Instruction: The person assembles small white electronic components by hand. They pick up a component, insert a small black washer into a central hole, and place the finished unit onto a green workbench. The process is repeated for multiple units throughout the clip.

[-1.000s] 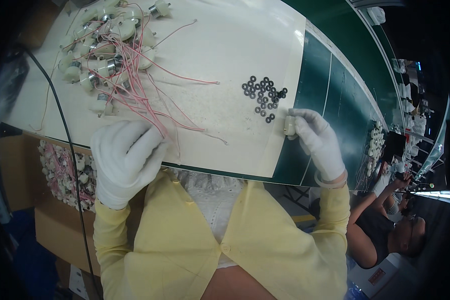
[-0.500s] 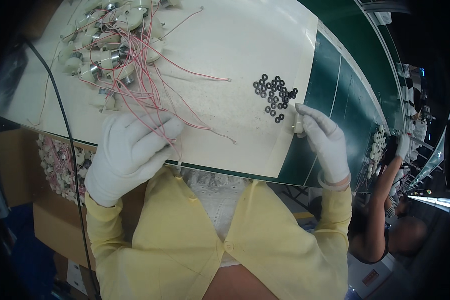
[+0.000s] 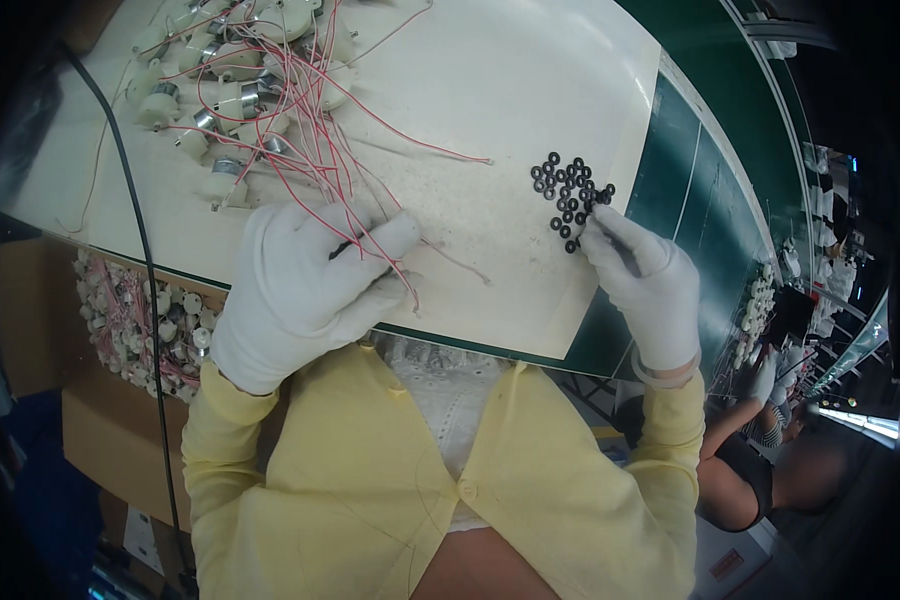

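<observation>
My left hand (image 3: 310,285), in a white glove, is closed at the near edge of the table, its fingers curled. Red and pale wires (image 3: 365,235) run across its fingers, and a small dark spot shows between them. What the fingers hold is hidden. My right hand (image 3: 650,290), also gloved, is closed with thumb and fingertips close together against the near right side of a cluster of small black rings (image 3: 568,185). I cannot make out what is in its pinch. Beyond my left hand lies a pile of small motors (image 3: 235,100) with off-white plastic housings and long wires.
A cardboard box (image 3: 120,425) holding many more motors (image 3: 135,310) stands below the table's left edge. A black cable (image 3: 150,270) hangs across the left side. The white sheet (image 3: 490,120) ends at a green mat (image 3: 660,170). Another person (image 3: 740,475) works at the far right.
The view has shifted slightly. My left hand has moved right, further under the wires. My right hand's fingertips have come up to the rings; the off-white piece seen at them before is out of sight.
</observation>
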`<control>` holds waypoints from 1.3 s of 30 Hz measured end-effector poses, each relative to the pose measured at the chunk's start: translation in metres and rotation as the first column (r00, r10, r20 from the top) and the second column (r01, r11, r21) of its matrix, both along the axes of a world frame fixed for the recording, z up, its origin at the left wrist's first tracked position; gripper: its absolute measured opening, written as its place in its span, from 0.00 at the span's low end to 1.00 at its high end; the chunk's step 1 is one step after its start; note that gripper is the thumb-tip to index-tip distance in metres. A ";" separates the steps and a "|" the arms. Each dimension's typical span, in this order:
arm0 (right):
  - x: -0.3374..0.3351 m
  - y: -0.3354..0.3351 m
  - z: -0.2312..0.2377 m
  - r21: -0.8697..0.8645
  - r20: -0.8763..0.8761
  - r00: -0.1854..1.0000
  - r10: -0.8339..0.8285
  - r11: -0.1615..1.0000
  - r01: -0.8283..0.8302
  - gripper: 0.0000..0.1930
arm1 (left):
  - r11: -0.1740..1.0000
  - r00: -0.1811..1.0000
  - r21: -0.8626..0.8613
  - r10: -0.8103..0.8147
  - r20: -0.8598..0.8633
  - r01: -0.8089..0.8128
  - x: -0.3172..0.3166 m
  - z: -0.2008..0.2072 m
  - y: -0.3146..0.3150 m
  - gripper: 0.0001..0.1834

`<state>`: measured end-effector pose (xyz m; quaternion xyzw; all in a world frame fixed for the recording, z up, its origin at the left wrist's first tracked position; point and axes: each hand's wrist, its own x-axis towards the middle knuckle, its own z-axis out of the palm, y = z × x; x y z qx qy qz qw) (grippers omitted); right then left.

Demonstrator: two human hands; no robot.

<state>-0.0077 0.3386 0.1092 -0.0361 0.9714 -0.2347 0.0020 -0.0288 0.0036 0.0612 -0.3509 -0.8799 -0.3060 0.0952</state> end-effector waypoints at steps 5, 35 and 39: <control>-0.001 -0.004 0.022 0.321 -0.023 0.966 0.258 0.917 -0.238 0.11 | 1.000 1.000 0.003 0.006 -0.022 -0.006 -0.004 0.003 0.002 0.29; 0.032 0.031 -0.003 0.533 -0.290 0.915 0.280 0.842 -0.089 0.25 | 1.000 0.999 0.028 0.014 -0.049 -0.013 -0.002 -0.004 0.000 0.30; 0.056 0.045 -0.020 0.333 -0.367 0.918 0.149 0.943 -0.020 0.23 | 1.000 0.999 0.019 0.017 -0.044 -0.016 -0.001 -0.002 0.000 0.30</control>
